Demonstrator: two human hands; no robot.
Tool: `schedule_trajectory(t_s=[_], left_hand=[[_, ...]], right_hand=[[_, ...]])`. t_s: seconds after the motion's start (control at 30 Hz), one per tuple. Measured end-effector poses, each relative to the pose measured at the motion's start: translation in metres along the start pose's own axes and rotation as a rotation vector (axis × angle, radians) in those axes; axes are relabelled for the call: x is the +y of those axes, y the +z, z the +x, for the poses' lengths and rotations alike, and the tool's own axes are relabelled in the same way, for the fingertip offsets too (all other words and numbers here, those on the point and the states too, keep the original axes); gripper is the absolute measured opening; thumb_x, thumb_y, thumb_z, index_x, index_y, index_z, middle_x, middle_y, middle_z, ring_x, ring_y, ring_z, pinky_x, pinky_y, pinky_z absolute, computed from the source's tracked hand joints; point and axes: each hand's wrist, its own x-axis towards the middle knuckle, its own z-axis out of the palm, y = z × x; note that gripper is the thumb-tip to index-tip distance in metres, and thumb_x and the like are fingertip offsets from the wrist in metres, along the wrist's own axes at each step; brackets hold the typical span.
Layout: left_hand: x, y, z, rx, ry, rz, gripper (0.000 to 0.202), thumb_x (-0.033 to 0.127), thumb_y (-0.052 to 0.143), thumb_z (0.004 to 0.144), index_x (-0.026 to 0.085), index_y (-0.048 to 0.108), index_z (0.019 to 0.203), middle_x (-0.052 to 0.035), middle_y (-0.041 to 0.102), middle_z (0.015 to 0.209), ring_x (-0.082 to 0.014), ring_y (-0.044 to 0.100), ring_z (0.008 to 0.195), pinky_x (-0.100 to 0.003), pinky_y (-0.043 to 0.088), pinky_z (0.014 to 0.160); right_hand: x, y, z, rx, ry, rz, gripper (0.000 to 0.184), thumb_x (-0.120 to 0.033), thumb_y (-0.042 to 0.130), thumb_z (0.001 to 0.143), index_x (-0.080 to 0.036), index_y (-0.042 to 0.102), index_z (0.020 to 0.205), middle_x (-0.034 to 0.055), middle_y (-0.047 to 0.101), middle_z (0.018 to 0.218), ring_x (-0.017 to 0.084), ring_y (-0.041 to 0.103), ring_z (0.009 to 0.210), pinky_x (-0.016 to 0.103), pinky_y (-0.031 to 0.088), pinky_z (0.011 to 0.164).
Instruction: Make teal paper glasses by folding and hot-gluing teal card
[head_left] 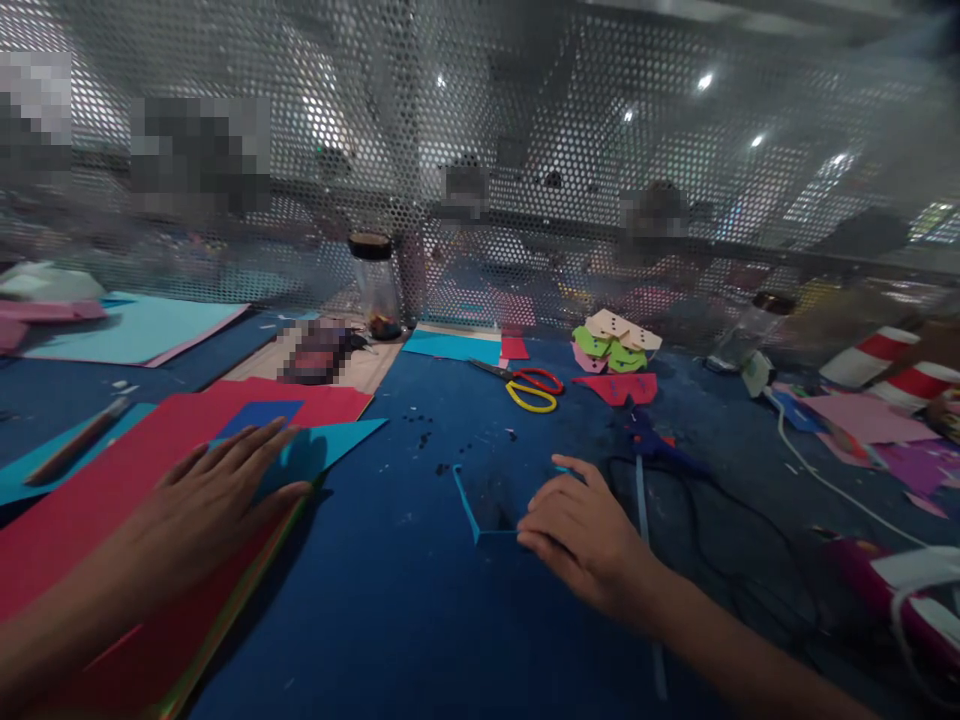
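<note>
Across the far edge of the bench rises a perforated metal screen (525,150), and the figures behind it are blurred beyond telling. Below it spreads a dark blue table cover (390,620). At the left a stack of coloured paper sheets (82,500), red on top, runs out of frame. The left hand (217,500) lies flat on it, fingers spread wide and holding nothing, its tips on a light blue sheet (341,438). The right hand (577,530), fingers loosely bent, presses its tips on a dark blue paper piece edged in light blue (484,500) mid-cover, hiding its right side. Beyond lie a blue glue gun (651,440), red-and-yellow scissors (529,385) and dotted paper cutouts (615,345); any lettering is too blurred to read
</note>
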Motion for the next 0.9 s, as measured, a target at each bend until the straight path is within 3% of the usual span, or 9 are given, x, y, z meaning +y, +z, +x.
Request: schedule_trajectory(t_s=[0.03,0.1,0.23,0.33,0.4,0.5,0.63,0.77,0.9], left_hand=[[0.008,-0.005,0.003,0.006,0.017,-0.017,0.066,0.054,0.045,0.100,0.011,0.048,0.150,-0.0210,0.049,0.158,-0.0429,0.045,0.145,-0.062,0.036,0.116],[0.034,-0.017,0.005,0.033,0.067,-0.141,0.058,0.054,0.045,0.102,0.018,0.051,0.147,-0.0158,0.057,0.151,-0.0385,0.052,0.140,-0.058,0.043,0.112],[0.102,-0.036,0.002,-0.015,0.380,-0.517,0.036,0.044,0.052,0.104,0.031,0.059,0.137,-0.0015,0.076,0.103,-0.0176,0.074,0.088,-0.026,0.059,0.077],[0.139,-0.038,0.004,-0.015,0.529,-0.596,0.035,0.042,0.060,0.101,0.032,0.062,0.135,0.0009,0.076,0.093,-0.0159,0.073,0.080,-0.023,0.058,0.070],[0.149,-0.031,0.009,-0.021,0.563,-0.594,0.028,0.039,0.056,0.103,0.030,0.066,0.128,-0.0012,0.076,0.096,-0.0165,0.073,0.081,-0.024,0.057,0.069],[0.146,-0.016,0.016,0.006,0.604,-0.548,0.026,0.040,0.054,0.105,0.027,0.070,0.121,-0.0032,0.076,0.096,-0.0179,0.073,0.085,-0.026,0.057,0.072],[0.123,-0.002,0.025,0.081,0.575,-0.443,0.027,0.040,0.057,0.104,0.028,0.068,0.125,-0.0044,0.076,0.102,-0.0200,0.072,0.091,-0.032,0.056,0.080],[0.090,-0.007,0.038,0.034,0.326,-0.230,0.039,0.050,0.056,0.101,0.029,0.062,0.134,-0.0073,0.070,0.131,-0.0313,0.067,0.117,-0.050,0.052,0.101],[0.058,-0.014,0.040,-0.018,0.119,-0.063,0.054,0.056,0.043,0.099,0.024,0.055,0.141,-0.0158,0.068,0.137,-0.0421,0.064,0.124,-0.059,0.052,0.098]], right_hand=[[0.000,0.000,0.000,0.002,-0.002,-0.002,0.006,-0.019,0.060,0.102,-0.020,0.064,0.098,-0.0015,0.071,0.085,0.015,0.065,0.088,0.048,0.033,0.116],[-0.001,-0.001,0.001,0.001,-0.008,-0.008,0.007,-0.019,0.060,0.102,-0.020,0.065,0.098,-0.0013,0.071,0.085,0.015,0.065,0.089,0.048,0.032,0.116],[-0.004,-0.002,0.002,-0.024,-0.015,-0.025,0.008,-0.021,0.059,0.103,-0.020,0.066,0.099,-0.0007,0.072,0.085,0.016,0.066,0.090,0.049,0.032,0.117],[-0.006,0.000,0.001,-0.030,-0.017,-0.026,0.008,-0.022,0.059,0.103,-0.020,0.066,0.100,-0.0006,0.073,0.087,0.017,0.065,0.091,0.049,0.031,0.118],[-0.007,0.001,0.000,-0.021,-0.021,-0.023,0.007,-0.022,0.059,0.103,-0.020,0.065,0.100,-0.0008,0.074,0.087,0.017,0.065,0.091,0.050,0.031,0.119],[-0.006,0.003,-0.001,-0.031,-0.005,-0.025,0.008,-0.023,0.059,0.103,-0.020,0.066,0.101,-0.0006,0.074,0.088,0.016,0.065,0.090,0.050,0.030,0.119],[-0.004,0.005,-0.001,-0.043,0.022,-0.027,0.011,-0.025,0.057,0.104,-0.020,0.067,0.102,-0.0006,0.073,0.088,0.016,0.065,0.090,0.050,0.031,0.119],[-0.004,0.004,-0.002,-0.032,0.051,-0.027,0.011,-0.026,0.059,0.104,-0.020,0.067,0.107,0.0000,0.074,0.091,0.017,0.065,0.093,0.050,0.030,0.119],[-0.004,0.002,-0.002,-0.035,0.088,-0.021,0.011,-0.026,0.059,0.104,-0.020,0.067,0.110,0.0009,0.075,0.095,0.018,0.065,0.095,0.051,0.029,0.119]])
